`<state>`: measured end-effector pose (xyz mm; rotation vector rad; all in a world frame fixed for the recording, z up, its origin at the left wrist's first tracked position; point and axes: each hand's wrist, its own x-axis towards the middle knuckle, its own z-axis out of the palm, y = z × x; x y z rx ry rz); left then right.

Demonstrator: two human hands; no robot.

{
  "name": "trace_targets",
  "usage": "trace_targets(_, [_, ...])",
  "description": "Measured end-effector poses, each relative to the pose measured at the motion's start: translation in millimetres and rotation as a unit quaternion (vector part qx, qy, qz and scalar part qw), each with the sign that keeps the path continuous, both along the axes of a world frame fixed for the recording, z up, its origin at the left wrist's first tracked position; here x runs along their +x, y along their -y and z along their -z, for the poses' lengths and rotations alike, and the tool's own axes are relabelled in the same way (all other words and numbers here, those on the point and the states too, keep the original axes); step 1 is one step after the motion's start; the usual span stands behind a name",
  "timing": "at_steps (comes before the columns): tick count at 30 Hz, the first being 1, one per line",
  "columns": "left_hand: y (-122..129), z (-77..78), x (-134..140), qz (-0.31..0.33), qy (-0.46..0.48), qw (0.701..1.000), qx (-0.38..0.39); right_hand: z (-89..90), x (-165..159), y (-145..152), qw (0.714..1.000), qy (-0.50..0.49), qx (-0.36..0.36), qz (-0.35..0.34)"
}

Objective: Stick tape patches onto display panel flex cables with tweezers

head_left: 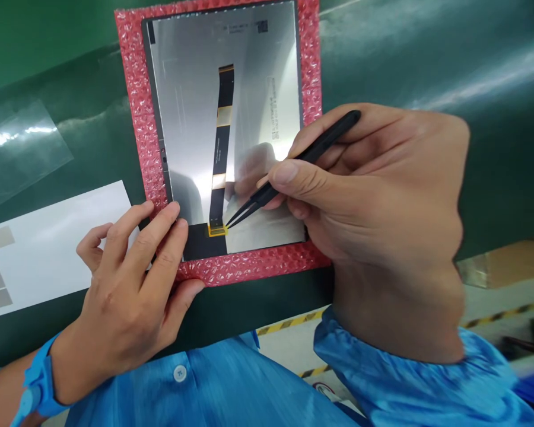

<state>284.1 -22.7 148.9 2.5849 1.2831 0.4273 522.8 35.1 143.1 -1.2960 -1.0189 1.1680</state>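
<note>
A flat display panel (187, 118), its silvery back facing up, lies on a sheet of pink bubble wrap (310, 59). Along its middle runs a dark ribbon cable (223, 145), with a yellow-edged connector (217, 230) at the near end. Black tweezers (314, 151) are pinched in my right hand (365, 196), their slightly parted tips at the connector's right edge. Whether the tips touch it I cannot tell. My left hand (136, 281) rests with fingers spread at the panel's lower left corner, fingertips on the panel's edge and the bubble wrap.
A white sheet with grey squares (66, 243) lies left on the green mat (400, 65). Clear plastic film (22, 148) is above it. Beyond the mat's near edge, yellow-and-black tape (289, 323) marks the floor. A brown cardboard piece (516, 264) is at right.
</note>
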Motion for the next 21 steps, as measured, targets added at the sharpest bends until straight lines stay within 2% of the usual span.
trace_targets(9, [-1.1,1.6,0.8,0.005,0.009,1.0,0.009,-3.7,-3.8,-1.4,1.0,0.002,0.003,0.013])
trace_targets(21, [0.5,-0.3,2.1,0.004,-0.002,1.0,0.003,-5.7,-1.7,0.0,0.996,0.087,-0.016,0.011])
